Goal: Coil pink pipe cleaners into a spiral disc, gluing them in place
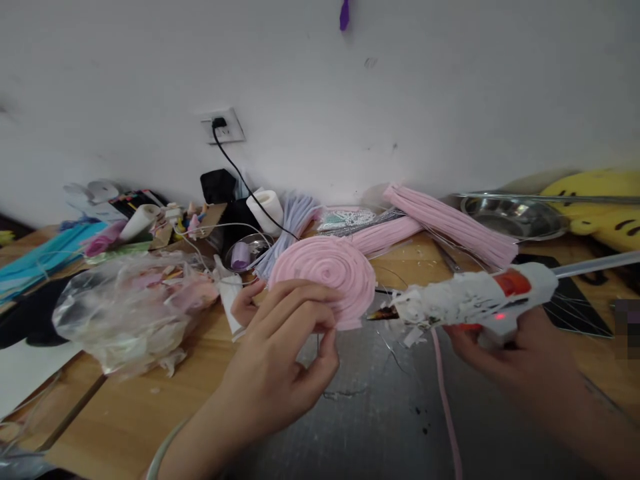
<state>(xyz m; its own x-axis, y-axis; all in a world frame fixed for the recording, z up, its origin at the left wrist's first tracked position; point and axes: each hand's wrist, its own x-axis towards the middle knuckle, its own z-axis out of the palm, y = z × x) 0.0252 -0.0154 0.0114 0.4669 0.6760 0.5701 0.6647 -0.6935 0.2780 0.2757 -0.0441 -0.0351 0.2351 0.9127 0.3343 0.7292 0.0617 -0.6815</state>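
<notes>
A round coil of pink pipe cleaner [327, 267], wound in a flat spiral, is in my left hand [287, 347], whose fingers press over its near side. My right hand [515, 360] is wrapped round the handle of a white hot glue gun [465, 297] with a red light lit on its body. Its dark nozzle points left and lies close to the coil's right edge; I cannot tell whether they touch. A clear glue stick [597, 265] juts from the gun's back. One pink pipe cleaner strand [447, 407] hangs below the gun.
Bundles of pink pipe cleaners [453, 223] lie behind the coil, near a metal bowl [520, 217] and a yellow plush item [600, 207]. At left sits a plastic bag of scraps [135, 313]. A black cord [250, 190] runs from the wall socket [227, 127]. Below is a grey mat [370, 427].
</notes>
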